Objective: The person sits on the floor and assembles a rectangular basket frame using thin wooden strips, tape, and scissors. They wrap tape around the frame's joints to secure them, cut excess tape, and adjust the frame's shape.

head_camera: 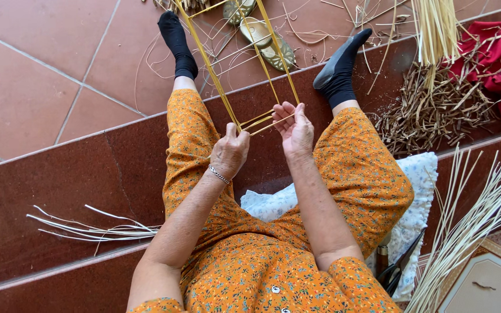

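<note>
Orange flowered dress fabric [273,261] fills the near edge of our view, spread over our lap as we sit on a white patterned cushion [418,174] on the dark red stone step [59,191]. Our left hand [229,152] has its grip clenched on the near ends of the long yellow straw strips [221,87], thumb pressed on top. Our right hand [296,128] pinches the crossing strips between fingertips and thumb, just beside the left. These strips run away from us between our black-socked feet [337,69] toward the step's far edge. Pale loose straws [94,230] lie on the step at its left side. A bundle of pale reeds [471,226] leans at the right edge, near black-handled scissors [398,269]. Brown straw scraps [436,110] and red cloth [500,64] lie toward the far right corner.
</note>
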